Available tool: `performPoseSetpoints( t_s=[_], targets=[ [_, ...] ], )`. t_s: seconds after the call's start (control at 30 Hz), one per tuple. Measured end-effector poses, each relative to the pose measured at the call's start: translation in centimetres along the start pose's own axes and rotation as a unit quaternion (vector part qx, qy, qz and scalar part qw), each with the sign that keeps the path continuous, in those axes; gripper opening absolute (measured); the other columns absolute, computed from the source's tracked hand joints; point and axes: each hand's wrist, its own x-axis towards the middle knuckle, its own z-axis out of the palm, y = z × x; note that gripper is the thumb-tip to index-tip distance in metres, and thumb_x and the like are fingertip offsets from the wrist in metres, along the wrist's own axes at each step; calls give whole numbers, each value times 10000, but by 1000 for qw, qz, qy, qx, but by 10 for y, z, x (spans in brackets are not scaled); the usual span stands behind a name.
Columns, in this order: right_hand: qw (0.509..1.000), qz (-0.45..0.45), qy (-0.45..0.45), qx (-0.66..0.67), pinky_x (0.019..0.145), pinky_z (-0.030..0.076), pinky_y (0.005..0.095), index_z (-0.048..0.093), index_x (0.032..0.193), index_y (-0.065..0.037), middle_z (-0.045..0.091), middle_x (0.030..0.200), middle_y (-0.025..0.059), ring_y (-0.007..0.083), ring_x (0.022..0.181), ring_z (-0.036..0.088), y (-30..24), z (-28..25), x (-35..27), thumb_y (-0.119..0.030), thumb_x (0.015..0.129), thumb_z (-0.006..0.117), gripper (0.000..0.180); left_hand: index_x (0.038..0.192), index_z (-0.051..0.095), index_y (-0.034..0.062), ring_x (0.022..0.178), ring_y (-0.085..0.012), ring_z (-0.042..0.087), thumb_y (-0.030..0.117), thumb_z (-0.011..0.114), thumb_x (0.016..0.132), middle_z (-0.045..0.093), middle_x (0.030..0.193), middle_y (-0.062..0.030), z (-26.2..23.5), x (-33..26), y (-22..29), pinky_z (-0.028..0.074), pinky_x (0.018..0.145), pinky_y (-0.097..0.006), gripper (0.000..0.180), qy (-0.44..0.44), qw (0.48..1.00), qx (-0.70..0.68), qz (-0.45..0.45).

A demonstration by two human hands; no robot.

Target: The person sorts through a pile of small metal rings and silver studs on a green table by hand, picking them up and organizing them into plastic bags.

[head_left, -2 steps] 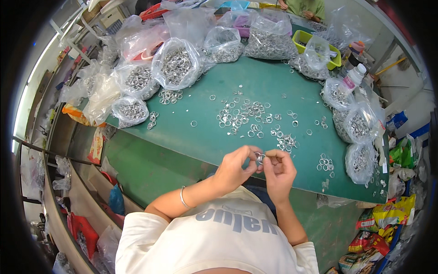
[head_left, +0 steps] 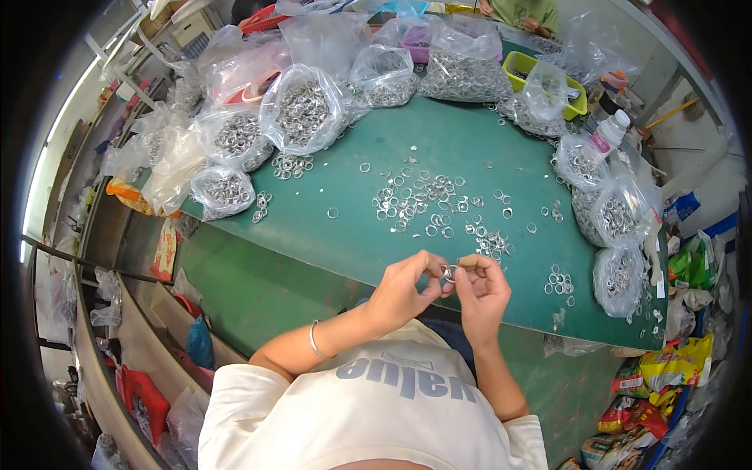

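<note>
Just over the near edge of the green table, both my hands pinch one silver ring (head_left: 449, 272). My left hand (head_left: 405, 288) holds its left side between thumb and fingers; a bracelet circles that wrist. My right hand (head_left: 481, 294) has thumb and forefinger closed at the ring's right side. The fingers cover part of the ring, so its front is hard to make out. Beyond my hands lies a loose spread of silver rings (head_left: 423, 190), with a denser heap (head_left: 492, 243) nearest my right fingers. A small ring group (head_left: 558, 280) lies to the right.
Clear plastic bags full of rings (head_left: 304, 113) line the far and left edges of the green table (head_left: 313, 243). More bags (head_left: 617, 274) stand along the right, near a white bottle (head_left: 611, 129). A yellow-green basket (head_left: 576, 102) sits far right. Another person's hands (head_left: 534, 26) show across the table.
The ring has shifted very slightly to the right between my fingers, and my right hand has moved a touch the same way. Nothing else differs.
</note>
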Motion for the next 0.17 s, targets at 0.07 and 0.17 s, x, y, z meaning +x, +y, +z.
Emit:
performPoseSetpoints(
  t_s=[0.07, 0.17],
  targets=[
    [999, 16, -29, 9, 602, 514, 226, 520, 1015, 47, 620, 848, 90, 102, 698, 603, 6, -6, 8, 61, 891, 538, 127, 931, 556, -7, 854, -228, 655, -77, 652, 758, 637, 1016, -152, -4, 2, -6, 538, 777, -294, 209, -46, 993, -85, -71],
    [998, 41, -35, 20, 607, 518, 232, 522, 1019, 40, 620, 856, 101, 116, 691, 608, 11, -9, 18, 57, 899, 527, 121, 966, 566, -8, 942, -244, 640, -25, 647, 818, 589, 1153, -178, -14, 10, -15, 517, 858, -291, 170, -115, 942, -244, -198]
  ],
)
